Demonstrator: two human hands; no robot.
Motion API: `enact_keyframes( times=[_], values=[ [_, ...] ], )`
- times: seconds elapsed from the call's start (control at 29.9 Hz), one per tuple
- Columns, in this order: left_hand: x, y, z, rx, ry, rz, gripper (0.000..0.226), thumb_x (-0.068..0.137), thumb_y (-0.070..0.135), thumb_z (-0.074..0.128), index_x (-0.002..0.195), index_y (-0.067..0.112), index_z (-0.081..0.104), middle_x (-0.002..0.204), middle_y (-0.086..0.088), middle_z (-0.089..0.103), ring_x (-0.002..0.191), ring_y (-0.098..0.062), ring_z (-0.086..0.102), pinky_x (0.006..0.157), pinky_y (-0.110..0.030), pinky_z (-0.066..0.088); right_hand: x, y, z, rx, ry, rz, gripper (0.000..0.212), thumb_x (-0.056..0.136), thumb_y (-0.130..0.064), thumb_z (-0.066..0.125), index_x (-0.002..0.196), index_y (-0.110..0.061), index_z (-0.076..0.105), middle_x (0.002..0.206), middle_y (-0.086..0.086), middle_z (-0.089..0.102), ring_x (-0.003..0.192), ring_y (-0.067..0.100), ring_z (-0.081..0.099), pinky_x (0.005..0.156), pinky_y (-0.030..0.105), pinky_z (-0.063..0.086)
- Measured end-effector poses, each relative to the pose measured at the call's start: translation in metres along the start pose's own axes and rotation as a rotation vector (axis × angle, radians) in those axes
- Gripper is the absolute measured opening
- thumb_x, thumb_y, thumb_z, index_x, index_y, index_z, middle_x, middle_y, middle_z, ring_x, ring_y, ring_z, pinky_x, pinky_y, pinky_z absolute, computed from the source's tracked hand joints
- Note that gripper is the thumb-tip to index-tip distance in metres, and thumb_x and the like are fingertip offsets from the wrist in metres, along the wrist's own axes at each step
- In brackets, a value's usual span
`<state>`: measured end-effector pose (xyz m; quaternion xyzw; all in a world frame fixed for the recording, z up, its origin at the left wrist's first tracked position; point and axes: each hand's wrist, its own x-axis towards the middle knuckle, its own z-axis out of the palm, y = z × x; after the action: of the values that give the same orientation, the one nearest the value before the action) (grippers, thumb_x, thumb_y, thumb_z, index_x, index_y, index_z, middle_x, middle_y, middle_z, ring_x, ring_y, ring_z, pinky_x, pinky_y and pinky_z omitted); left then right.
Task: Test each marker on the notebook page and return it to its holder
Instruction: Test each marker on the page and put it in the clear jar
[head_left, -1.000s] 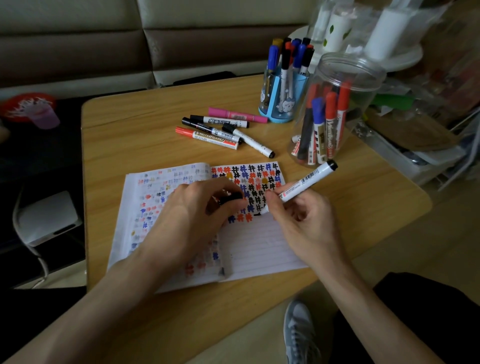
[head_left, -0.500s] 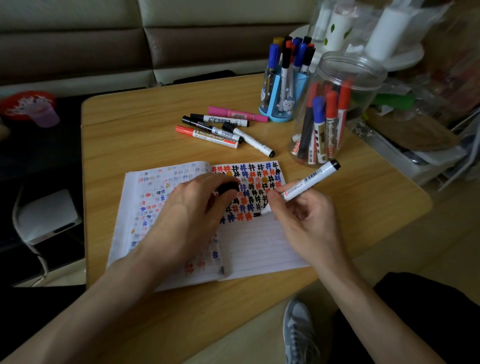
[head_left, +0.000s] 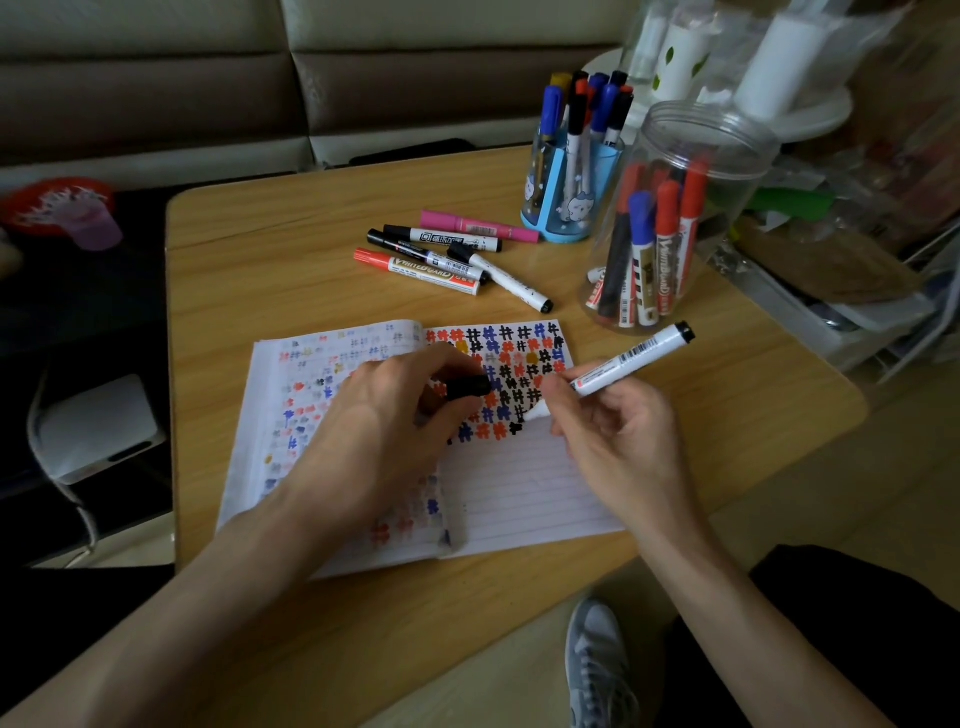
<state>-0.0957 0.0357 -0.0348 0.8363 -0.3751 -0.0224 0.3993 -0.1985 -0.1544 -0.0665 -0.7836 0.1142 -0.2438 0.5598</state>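
Grey sneaker (head_left: 597, 660) on the floor at the near edge, below the light wooden surface (head_left: 727, 415). Both forearms reach in over that edge.

Left hand (head_left: 384, 431) rests on the open lined notebook (head_left: 519, 493), across the spine area. Grip: thumb and fingers curled round a short black marker cap (head_left: 467, 387).

Right hand (head_left: 618, 441) sits over the right page. Grip: thumb and fingertips pinch a white-barrelled marker with a barcode label (head_left: 631, 358), low on the barrel. Marker is uncapped and tilted, black tail end up and to the right, nib end down at the page beside the last black hash mark. Nib contact with the paper: cannot tell.

Notebook lies flat, mid-surface. Top of the right page is filled with rows of hash marks in black, red, blue and some yellow. Lower part is bare ruled lines. Left page carries fainter marks.

Beyond the notebook, five loose markers (head_left: 415, 265) lie bunched on the surface: one pink, one red-capped whiteboard type, three black-capped.

Right of them, a clear plastic jar (head_left: 670, 218) with red- and blue-capped markers leaning inside, near the held marker's tail. Behind the bunch, a blue cat-print pen holder (head_left: 566, 202) with markers standing upright, caps blue, black, red, yellow.

Farthest back, a beige and brown sofa back (head_left: 311, 78).
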Motion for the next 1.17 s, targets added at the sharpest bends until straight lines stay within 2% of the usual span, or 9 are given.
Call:
enact_keyframes(
  times=[0.1, 0.27, 0.33, 0.4, 0.57, 0.8, 1.0, 1.1, 1.17],
  values=[
    [0.0, 0.0, 0.0, -0.008, -0.001, 0.007, 0.026, 0.093, 0.022, 0.072, 0.118, 0.029, 0.069, 0.1, 0.024, 0.067, 0.082, 0.011, 0.064, 0.073, -0.004, 0.049, 0.0, -0.001, 0.001, -0.025, -0.015, -0.003, 0.015, 0.098, -0.028, 0.069, 0.09, -0.015, 0.07, 0.072, 0.02, 0.063, 0.064, 0.044, 0.056, 0.051, 0.054, 0.046],
    [0.0, -0.001, 0.0, -0.014, -0.009, -0.004, 0.027, 0.091, 0.019, 0.075, 0.116, 0.028, 0.07, 0.097, 0.026, 0.067, 0.086, 0.01, 0.066, 0.072, -0.005, 0.049, -0.001, -0.002, 0.003, -0.077, -0.029, 0.013, 0.01, 0.097, -0.023, 0.071, 0.088, -0.02, 0.069, 0.072, 0.012, 0.066, 0.057, 0.014, 0.054, 0.048, 0.026, 0.044],
    [0.0, -0.001, 0.0, -0.007, -0.008, -0.009, 0.025, 0.091, 0.021, 0.075, 0.115, 0.028, 0.07, 0.096, 0.026, 0.067, 0.088, 0.009, 0.066, 0.073, -0.005, 0.049, -0.001, -0.003, 0.003, -0.065, -0.027, 0.016, 0.011, 0.097, -0.022, 0.071, 0.087, -0.019, 0.069, 0.07, 0.013, 0.064, 0.057, 0.018, 0.053, 0.048, 0.034, 0.043],
    [0.0, -0.001, 0.0, -0.005, -0.009, -0.006, 0.023, 0.091, 0.023, 0.075, 0.113, 0.028, 0.07, 0.094, 0.028, 0.065, 0.089, 0.009, 0.065, 0.072, -0.003, 0.047, 0.001, -0.005, 0.001, 0.002, -0.016, 0.024, 0.01, 0.097, -0.021, 0.071, 0.089, -0.015, 0.07, 0.071, 0.014, 0.064, 0.06, 0.031, 0.057, 0.052, 0.043, 0.046],
    [0.0, 0.002, -0.002, -0.009, -0.016, 0.01, 0.02, 0.092, 0.026, 0.074, 0.11, 0.034, 0.071, 0.091, 0.033, 0.063, 0.087, 0.008, 0.065, 0.073, -0.005, 0.048, 0.006, -0.018, -0.007, 0.233, -0.044, 0.066, 0.013, 0.093, -0.017, 0.07, 0.103, -0.009, 0.07, 0.076, 0.007, 0.07, 0.066, 0.016, 0.063, 0.061, 0.025, 0.054],
    [0.0, 0.003, -0.002, -0.052, -0.002, 0.044, 0.019, 0.092, 0.023, 0.073, 0.109, 0.031, 0.071, 0.095, 0.03, 0.067, 0.092, 0.006, 0.066, 0.076, -0.008, 0.05, 0.004, -0.023, 0.0, 0.302, -0.11, 0.042, 0.008, 0.095, -0.007, 0.07, 0.102, -0.002, 0.07, 0.084, 0.011, 0.074, 0.067, 0.022, 0.067, 0.065, 0.027, 0.057],
    [-0.001, 0.004, -0.003, -0.077, 0.0, 0.049, 0.019, 0.093, 0.022, 0.072, 0.109, 0.032, 0.07, 0.094, 0.028, 0.068, 0.091, 0.006, 0.067, 0.075, -0.007, 0.048, 0.001, -0.028, -0.001, 0.311, -0.146, 0.074, 0.021, 0.088, -0.017, 0.074, 0.103, -0.002, 0.076, 0.086, 0.007, 0.077, 0.069, 0.019, 0.067, 0.064, 0.023, 0.054],
    [-0.002, 0.003, -0.004, -0.098, 0.016, 0.027, 0.017, 0.093, 0.026, 0.072, 0.108, 0.034, 0.071, 0.094, 0.023, 0.071, 0.088, 0.003, 0.068, 0.075, -0.013, 0.052, 0.001, -0.029, -0.003, 0.29, -0.134, 0.101, 0.034, 0.095, -0.026, 0.064, 0.099, 0.007, 0.074, 0.085, 0.011, 0.078, 0.07, 0.027, 0.069, 0.06, 0.031, 0.051],
    [-0.003, 0.004, -0.004, -0.107, 0.036, 0.02, 0.02, 0.093, 0.03, 0.071, 0.112, 0.032, 0.074, 0.096, 0.02, 0.074, 0.09, 0.001, 0.069, 0.078, -0.021, 0.055, 0.001, -0.03, -0.003, 0.277, -0.115, 0.093, 0.032, 0.098, -0.025, 0.062, 0.097, 0.003, 0.075, 0.085, 0.014, 0.077, 0.071, 0.029, 0.07, 0.062, 0.034, 0.052]
  ],
)
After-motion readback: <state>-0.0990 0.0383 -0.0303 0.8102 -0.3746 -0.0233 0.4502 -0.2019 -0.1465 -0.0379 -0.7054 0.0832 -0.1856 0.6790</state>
